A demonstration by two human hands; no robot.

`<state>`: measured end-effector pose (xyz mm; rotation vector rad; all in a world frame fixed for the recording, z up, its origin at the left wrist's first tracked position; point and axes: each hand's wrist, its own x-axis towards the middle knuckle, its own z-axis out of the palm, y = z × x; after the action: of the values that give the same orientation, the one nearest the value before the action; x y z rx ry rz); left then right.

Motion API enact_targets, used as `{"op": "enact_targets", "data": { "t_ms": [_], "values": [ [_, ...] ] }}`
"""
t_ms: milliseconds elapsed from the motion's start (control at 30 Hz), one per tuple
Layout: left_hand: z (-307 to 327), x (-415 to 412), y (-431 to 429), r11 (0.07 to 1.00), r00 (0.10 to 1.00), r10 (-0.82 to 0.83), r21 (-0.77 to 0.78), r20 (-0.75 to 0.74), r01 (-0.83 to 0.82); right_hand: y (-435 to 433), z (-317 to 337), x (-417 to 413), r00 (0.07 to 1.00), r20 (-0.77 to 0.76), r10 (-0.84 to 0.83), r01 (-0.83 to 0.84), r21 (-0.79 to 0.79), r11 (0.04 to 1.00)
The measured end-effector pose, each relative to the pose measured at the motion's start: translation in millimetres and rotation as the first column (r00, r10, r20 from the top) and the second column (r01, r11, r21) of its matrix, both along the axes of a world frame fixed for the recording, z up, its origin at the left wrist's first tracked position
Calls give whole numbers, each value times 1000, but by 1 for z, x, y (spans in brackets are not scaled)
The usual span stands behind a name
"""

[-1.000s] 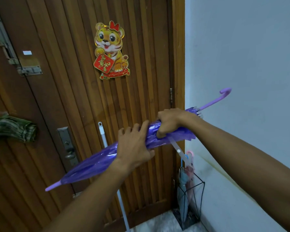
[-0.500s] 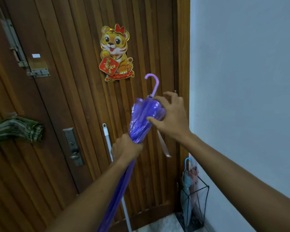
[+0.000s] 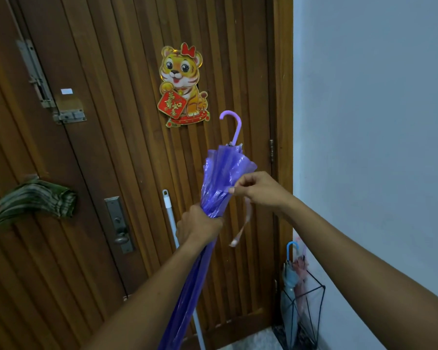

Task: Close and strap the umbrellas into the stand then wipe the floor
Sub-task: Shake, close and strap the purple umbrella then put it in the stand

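A closed purple umbrella [image 3: 223, 173] stands nearly upright in front of me, its hooked lilac handle [image 3: 234, 125] at the top. My left hand [image 3: 197, 223] grips the folded canopy around its middle. My right hand [image 3: 258, 189] pinches the pale strap [image 3: 243, 228] beside the canopy's loose upper folds, and the strap's free end hangs down. A black wire umbrella stand [image 3: 311, 309] sits on the floor at the lower right and holds a blue-handled umbrella [image 3: 290, 281] and a pinkish one.
A ribbed wooden door [image 3: 111, 97] fills the view, with a tiger decoration [image 3: 182, 84], a metal lock plate [image 3: 119, 223] and a latch. A white mop pole [image 3: 172, 223] leans on the door. A striped cloth [image 3: 36, 200] hangs at the left. A pale wall [image 3: 364, 122] stands right.
The umbrella swung from lying across to standing upright, handle up. My right hand let go of the canopy's top and now pinches the strap; my left hand kept its grip.
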<state>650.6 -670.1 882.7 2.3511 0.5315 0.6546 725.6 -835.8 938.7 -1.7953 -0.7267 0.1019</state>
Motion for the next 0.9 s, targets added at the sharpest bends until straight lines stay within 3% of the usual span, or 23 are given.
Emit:
{"op": "enact_targets", "data": {
  "t_ms": [233, 400, 567, 733, 800, 900],
  "values": [
    [6, 0, 22, 957, 996, -42, -289, -76, 18, -23, 8, -15, 942, -165, 292, -269, 146, 952],
    [6, -1, 22, 883, 989, -142, -456, -36, 110, -22, 3, -11, 940, -223, 260, -225, 168, 960],
    [3, -3, 22, 826, 992, -127, -554, 3, 107, -25, 3, -9, 932, -286, 223, -200, 108, 974],
    [0, -8, 26, 785, 988, -155, -604, 20, 135, -32, 1, -6, 856, -406, 320, -246, 225, 943],
    [1, -10, 27, 773, 986, -161, -616, 44, 154, -31, -1, -5, 869, -398, 295, -217, 230, 949],
    [4, -14, 25, 736, 975, -207, -643, 83, 211, -28, -6, -3, 950, -278, 139, -121, 80, 989]
  ]
}}
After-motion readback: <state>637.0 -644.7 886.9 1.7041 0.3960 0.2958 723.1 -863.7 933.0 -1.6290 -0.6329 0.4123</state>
